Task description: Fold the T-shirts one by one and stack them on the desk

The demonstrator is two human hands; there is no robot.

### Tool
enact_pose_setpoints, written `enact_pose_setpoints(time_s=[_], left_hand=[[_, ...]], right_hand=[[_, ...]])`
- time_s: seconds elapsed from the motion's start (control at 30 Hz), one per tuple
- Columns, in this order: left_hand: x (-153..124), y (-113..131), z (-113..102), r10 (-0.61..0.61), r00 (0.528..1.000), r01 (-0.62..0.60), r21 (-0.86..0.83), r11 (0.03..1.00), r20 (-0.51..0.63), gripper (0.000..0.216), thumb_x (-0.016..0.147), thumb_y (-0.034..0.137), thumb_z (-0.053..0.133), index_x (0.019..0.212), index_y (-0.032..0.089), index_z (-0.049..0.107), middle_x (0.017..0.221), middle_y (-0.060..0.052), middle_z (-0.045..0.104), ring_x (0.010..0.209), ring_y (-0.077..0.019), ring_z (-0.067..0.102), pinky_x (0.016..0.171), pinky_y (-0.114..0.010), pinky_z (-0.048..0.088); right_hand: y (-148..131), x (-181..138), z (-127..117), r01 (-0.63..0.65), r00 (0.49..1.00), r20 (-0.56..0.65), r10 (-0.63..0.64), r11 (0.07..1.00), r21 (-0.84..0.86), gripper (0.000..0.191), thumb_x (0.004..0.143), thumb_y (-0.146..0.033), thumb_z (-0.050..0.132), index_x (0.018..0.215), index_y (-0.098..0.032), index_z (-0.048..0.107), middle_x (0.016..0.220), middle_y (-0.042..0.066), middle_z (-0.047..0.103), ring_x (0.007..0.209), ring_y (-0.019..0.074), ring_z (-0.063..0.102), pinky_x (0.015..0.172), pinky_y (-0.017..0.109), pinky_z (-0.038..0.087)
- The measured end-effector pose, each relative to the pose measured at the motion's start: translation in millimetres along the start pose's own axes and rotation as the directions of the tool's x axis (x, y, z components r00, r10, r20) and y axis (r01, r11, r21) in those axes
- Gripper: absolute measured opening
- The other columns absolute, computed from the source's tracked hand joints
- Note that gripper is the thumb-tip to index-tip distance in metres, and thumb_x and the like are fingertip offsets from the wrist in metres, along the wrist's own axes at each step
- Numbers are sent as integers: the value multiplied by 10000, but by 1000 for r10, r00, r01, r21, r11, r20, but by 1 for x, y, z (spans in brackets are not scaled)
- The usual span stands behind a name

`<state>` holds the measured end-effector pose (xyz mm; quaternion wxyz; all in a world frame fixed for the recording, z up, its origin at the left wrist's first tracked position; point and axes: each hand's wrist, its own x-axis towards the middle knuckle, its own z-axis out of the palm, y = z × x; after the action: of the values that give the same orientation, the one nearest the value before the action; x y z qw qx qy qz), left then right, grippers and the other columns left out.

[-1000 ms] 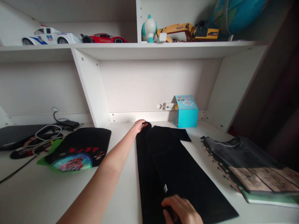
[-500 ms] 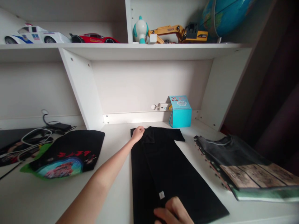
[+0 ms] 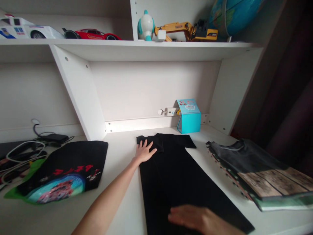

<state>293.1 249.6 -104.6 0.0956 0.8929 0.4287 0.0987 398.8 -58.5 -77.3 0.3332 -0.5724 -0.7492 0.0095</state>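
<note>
A black T-shirt (image 3: 186,176) lies on the white desk, its left side folded inward and one short sleeve sticking out at the far right. My left hand (image 3: 144,151) rests flat on the folded part near the collar, fingers spread. Over the lower part of the shirt is my right hand (image 3: 190,217), blurred by motion, its fingers stretched out toward the left and holding nothing visible. Whether this hand touches the cloth I cannot tell. The shirt's bottom edge runs out of view.
Folded shirts (image 3: 259,169) are stacked at the right. Another black shirt with a colourful print (image 3: 80,166) lies at the left, beside cables (image 3: 24,153). A blue desk calendar (image 3: 190,122) stands at the back, under a shelf (image 3: 156,49) bearing toy cars, a toy excavator and a globe.
My left hand has gone from a pinch at the shirt's far left corner to lying flat with spread fingers. My right hand has opened out, and the white tag near it is now out of sight.
</note>
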Motion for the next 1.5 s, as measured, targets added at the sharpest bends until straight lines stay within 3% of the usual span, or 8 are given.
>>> enact_pose_setpoints(time_s=[0.1,0.23,0.53,0.67,0.83,1.07,1.23,1.5], left_hand=[[0,0,0,9,1000,-9,6,1000,14,753,758,746,185,1383,330,243,1476,-49,119,1328,-362,48,1035,-525,94],[1,-1,1,6,1000,-7,55,998,9,736,776,729,152,1388,327,225,1477,-41,127,1329,-351,69,1036,-524,110],[4,-8,7,36,999,-36,19,999,-20,721,780,726,161,1379,335,250,1473,-41,147,1330,-348,70,1037,-529,108],[3,-6,7,30,997,-34,-65,997,-67,642,822,664,208,1361,329,304,1459,-37,204,1328,-347,95,1033,-537,111],[3,-5,1,-47,968,-25,-282,959,-245,478,913,413,238,1373,292,287,1329,-32,453,1280,-268,291,1030,-462,204],[3,-13,-3,-108,950,-73,-545,835,-293,492,923,324,256,1401,217,210,1020,-34,659,1026,-185,563,902,-307,374],[4,-18,-2,-114,948,-75,-554,829,-299,458,911,353,308,1351,229,338,993,-29,664,938,-193,606,840,-303,425],[9,-18,5,-44,903,-229,-566,792,-427,309,879,328,402,1008,193,648,1078,-48,643,1040,-184,564,939,-312,405]], right_hand=[[59,58,-39,-279,938,172,300,951,-135,319,880,-371,434,1158,-279,562,1150,-14,603,1052,155,556,905,244,430],[149,126,-47,-640,722,25,691,682,-355,332,899,-293,415,1129,-101,558,1136,142,582,1062,235,535,918,380,401],[220,151,-19,-868,407,-26,913,378,-323,288,868,-345,506,1092,-166,527,1087,62,551,901,162,561,761,357,487],[219,165,-28,-862,456,-16,890,437,-259,258,881,-362,475,1053,-184,550,1054,50,567,853,145,566,726,322,498],[183,210,-34,-718,683,-60,728,653,-241,284,875,-344,494,1085,-157,531,1072,55,554,899,166,562,762,354,485],[87,240,32,-338,927,99,362,920,-199,261,832,-351,550,1014,-164,561,980,40,598,860,150,569,772,323,460],[70,203,16,-166,944,271,190,980,-110,304,778,-339,577,1043,-191,558,965,41,629,795,143,589,704,230,429],[69,44,-57,-303,827,432,359,933,-196,241,740,-450,565,818,-222,568,763,6,621,685,163,578,594,249,415]])
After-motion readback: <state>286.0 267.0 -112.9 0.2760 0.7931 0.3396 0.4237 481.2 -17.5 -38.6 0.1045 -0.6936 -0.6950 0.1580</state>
